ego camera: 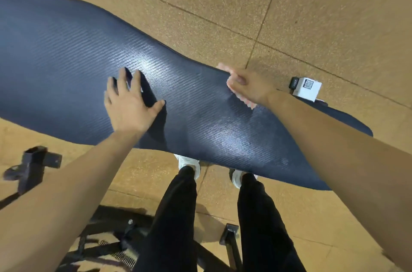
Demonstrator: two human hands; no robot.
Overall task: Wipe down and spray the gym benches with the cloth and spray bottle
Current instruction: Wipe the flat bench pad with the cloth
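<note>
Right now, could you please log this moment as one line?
left hand: flat on bench pad | right hand: grips cloth at far edge

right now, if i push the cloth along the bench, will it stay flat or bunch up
Probably floppy: the cloth is crumpled under the right hand, so it would likely bunch rather than stay flat. It looks thin and light. The bench looks shiny, so it may glide easily, and at the far edge could slip off.

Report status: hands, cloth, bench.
Left hand flat on bench pad. Right hand grips cloth at pad's far edge. Spray bottle not in view. Pad otherwise bare.
</note>
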